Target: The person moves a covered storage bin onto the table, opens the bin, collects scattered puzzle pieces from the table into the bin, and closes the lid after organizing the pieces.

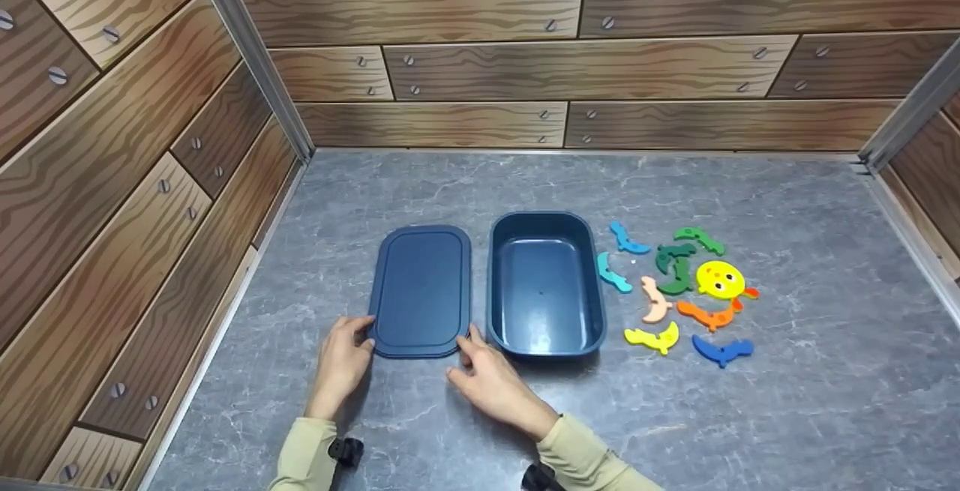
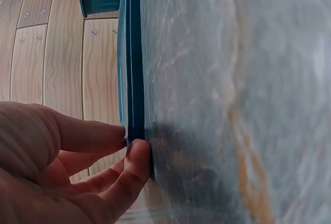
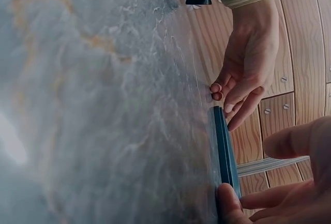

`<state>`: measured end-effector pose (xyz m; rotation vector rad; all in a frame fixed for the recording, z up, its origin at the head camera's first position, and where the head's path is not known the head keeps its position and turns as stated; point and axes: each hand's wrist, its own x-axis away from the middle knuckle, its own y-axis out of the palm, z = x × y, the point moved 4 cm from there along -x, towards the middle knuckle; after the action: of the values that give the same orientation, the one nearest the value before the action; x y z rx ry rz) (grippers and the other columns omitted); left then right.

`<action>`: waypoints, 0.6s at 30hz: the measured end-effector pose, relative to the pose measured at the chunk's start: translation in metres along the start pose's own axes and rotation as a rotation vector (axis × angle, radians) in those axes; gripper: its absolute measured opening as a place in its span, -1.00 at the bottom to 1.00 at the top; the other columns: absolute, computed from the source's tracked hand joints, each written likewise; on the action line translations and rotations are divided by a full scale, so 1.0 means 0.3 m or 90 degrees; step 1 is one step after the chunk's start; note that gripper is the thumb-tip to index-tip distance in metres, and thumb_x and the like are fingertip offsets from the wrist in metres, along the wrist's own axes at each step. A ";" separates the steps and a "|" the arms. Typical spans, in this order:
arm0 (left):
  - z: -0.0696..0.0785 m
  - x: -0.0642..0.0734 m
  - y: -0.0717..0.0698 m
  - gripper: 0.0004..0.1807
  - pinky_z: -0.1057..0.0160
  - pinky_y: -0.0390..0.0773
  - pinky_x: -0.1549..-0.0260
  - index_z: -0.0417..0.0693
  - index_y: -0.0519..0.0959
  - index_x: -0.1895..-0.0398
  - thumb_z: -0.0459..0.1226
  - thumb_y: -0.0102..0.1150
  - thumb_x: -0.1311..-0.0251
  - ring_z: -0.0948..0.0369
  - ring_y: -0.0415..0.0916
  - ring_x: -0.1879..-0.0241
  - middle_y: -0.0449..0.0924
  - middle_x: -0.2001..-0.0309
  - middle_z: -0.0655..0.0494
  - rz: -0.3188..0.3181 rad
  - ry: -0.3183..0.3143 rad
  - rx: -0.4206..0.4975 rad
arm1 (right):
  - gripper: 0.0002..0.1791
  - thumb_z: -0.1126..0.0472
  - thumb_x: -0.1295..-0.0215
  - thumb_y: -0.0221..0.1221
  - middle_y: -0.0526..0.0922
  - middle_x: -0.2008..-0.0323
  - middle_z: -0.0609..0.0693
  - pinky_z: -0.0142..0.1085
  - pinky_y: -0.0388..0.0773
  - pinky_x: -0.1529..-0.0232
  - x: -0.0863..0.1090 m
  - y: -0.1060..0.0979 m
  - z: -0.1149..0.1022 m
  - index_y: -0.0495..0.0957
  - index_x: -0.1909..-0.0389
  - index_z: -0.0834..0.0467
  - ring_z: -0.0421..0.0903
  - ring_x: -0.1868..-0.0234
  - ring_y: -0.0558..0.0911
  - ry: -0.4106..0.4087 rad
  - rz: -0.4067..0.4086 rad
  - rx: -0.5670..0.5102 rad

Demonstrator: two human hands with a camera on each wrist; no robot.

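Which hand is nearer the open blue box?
Right. The right hand is at the lid's near right corner, close to the open blue box's near left corner; the left hand is beyond the lid, at its left edge.

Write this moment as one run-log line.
left hand: touching lid, left edge; right hand: touching lid, near-right corner; lid: left of box; box: uncovered; colourful pieces: right of box

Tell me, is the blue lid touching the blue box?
Apart. The head view shows a strip of grey tabletop running between the blue lid and the blue box.
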<state>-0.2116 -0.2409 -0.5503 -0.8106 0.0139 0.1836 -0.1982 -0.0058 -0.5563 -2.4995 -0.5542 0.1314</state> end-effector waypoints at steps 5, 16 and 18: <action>-0.001 -0.004 0.003 -0.59 -0.12 0.44 -0.09 -0.35 0.59 -0.10 -0.52 0.20 -0.14 -0.16 0.49 -0.09 0.56 -0.02 -0.22 -0.008 -0.003 -0.006 | -0.26 0.12 -0.30 0.19 -0.05 -0.45 0.45 -0.04 0.45 -0.14 0.001 0.000 0.004 0.23 -0.37 0.46 0.12 -0.15 0.46 0.012 -0.007 -0.007; 0.039 -0.002 0.006 -0.52 -0.17 0.38 -0.14 -0.30 0.45 -0.29 -0.23 0.08 -0.37 -0.17 0.38 -0.18 0.39 -0.16 -0.24 -0.073 -0.065 -0.005 | -0.21 0.09 -0.31 0.18 -0.01 -0.51 0.23 0.17 0.02 -0.40 0.024 -0.010 -0.038 0.14 -0.50 0.24 0.24 -0.44 0.16 -0.006 -0.004 0.029; 0.052 0.004 0.010 -0.50 -0.16 0.41 -0.09 -0.28 0.43 -0.31 -0.22 0.07 -0.38 -0.16 0.40 -0.15 0.35 -0.17 -0.24 -0.072 -0.070 -0.011 | -0.22 0.09 -0.32 0.16 0.04 -0.51 0.20 0.18 -0.01 -0.40 0.032 -0.015 -0.059 0.14 -0.50 0.23 0.27 -0.46 0.09 -0.022 -0.005 0.033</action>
<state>-0.2120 -0.2276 -0.5418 -0.8153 -0.1376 0.1217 -0.1874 -0.0076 -0.5389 -2.4490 -0.5679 0.1848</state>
